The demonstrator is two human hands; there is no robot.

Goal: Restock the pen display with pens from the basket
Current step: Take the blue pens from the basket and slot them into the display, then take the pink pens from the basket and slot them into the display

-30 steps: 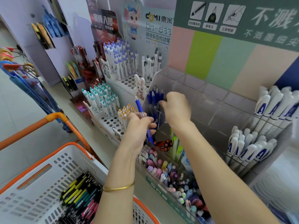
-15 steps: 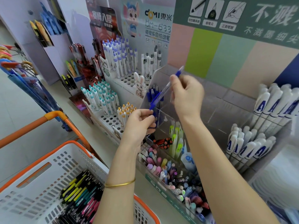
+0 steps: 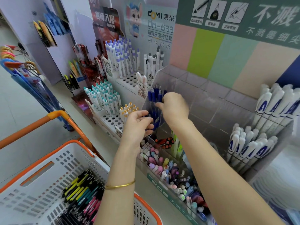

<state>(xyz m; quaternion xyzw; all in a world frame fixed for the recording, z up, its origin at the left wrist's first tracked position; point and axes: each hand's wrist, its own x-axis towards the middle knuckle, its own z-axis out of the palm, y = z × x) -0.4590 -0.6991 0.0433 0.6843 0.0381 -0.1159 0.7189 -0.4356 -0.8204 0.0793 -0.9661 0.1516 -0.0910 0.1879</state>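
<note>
A clear acrylic pen display (image 3: 203, 98) stands on the shelf, with a cluster of blue pens (image 3: 154, 95) upright in its left compartment. My right hand (image 3: 174, 108) is down at that compartment, its fingertips pinched on a blue pen among the others. Just below and to the left, my left hand (image 3: 138, 124) is closed around a few more blue pens (image 3: 155, 123). The white basket with an orange rim (image 3: 48, 159) sits at the lower left and holds several yellow, teal, pink and black pens (image 3: 81, 195).
White holed stands to the left carry teal-capped pens (image 3: 102, 98) and purple-capped pens (image 3: 123, 56). A front tray holds pastel pens (image 3: 170, 172). White pens with blue marks (image 3: 250, 143) fill the right compartments. The basket's orange handle (image 3: 53, 116) rises at the left.
My right hand had lifted a blue pen from my left hand's bundle up high; it has now come down into the blue-pen compartment. My left hand stayed in place.
</note>
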